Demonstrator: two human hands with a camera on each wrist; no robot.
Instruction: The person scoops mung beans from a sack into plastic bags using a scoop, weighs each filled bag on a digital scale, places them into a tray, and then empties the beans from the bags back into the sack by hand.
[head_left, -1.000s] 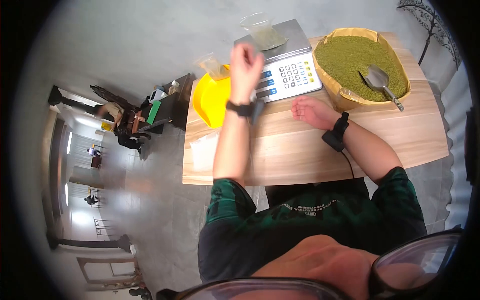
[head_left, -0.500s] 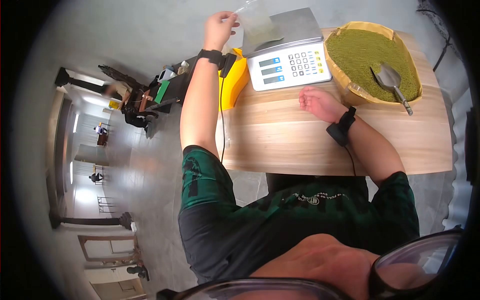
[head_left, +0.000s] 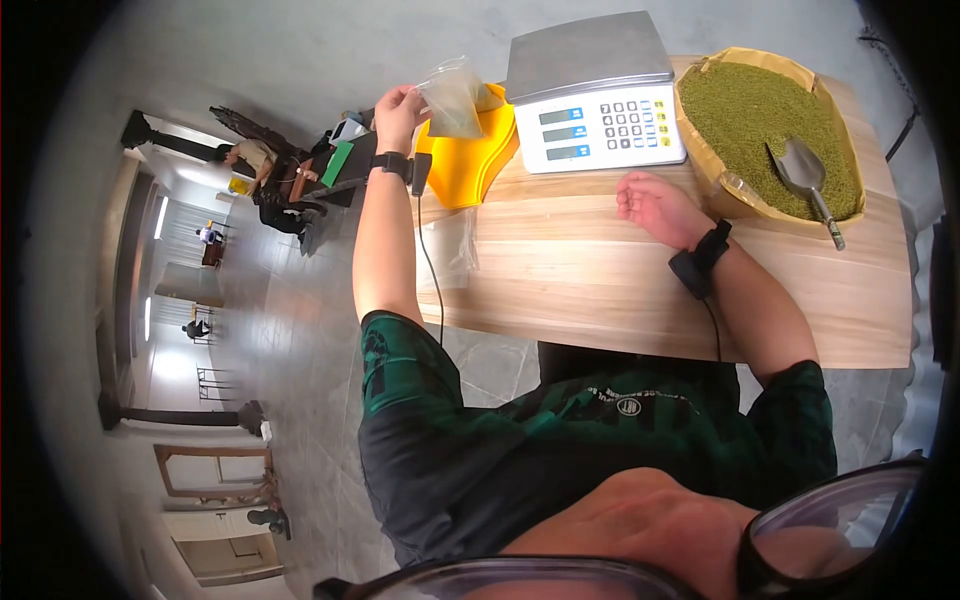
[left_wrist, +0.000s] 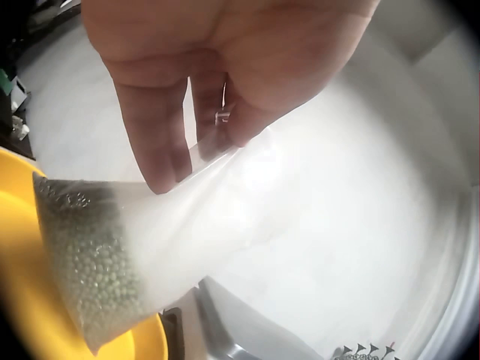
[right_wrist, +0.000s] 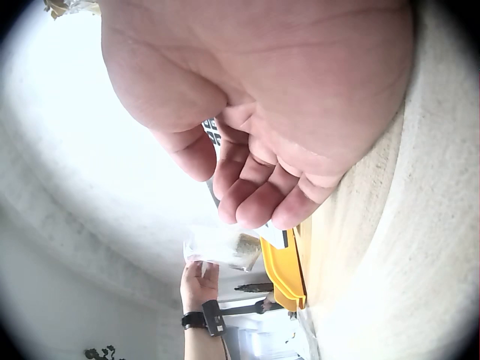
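Observation:
My left hand [head_left: 400, 115] pinches the top of a clear plastic bag [head_left: 456, 112] at the left of the table. Small green beans [left_wrist: 94, 262] fill its lower end, as the left wrist view shows. The bag hangs over a yellow scoop-shaped tray [head_left: 462, 182], overlapping it in the head view. Near the front of the digital scale [head_left: 600, 135], my right hand [head_left: 662, 208] rests on the table with loosely curled fingers and holds nothing. The bare metal platform [head_left: 590, 55] of the scale shows behind its keypad.
A paper sack [head_left: 722, 192] full of green beans stands right of the scale, with a metal scoop [head_left: 803, 168] stuck in them. Flat clear plastic [head_left: 455, 258] lies at the wooden table's [head_left: 580, 280] left. Another person [head_left: 258, 165] is in the background.
My left hand has taken hold of the bag on the scale, lifted it off and carried it left over the yellow tray. The right hand has stayed about where it was.

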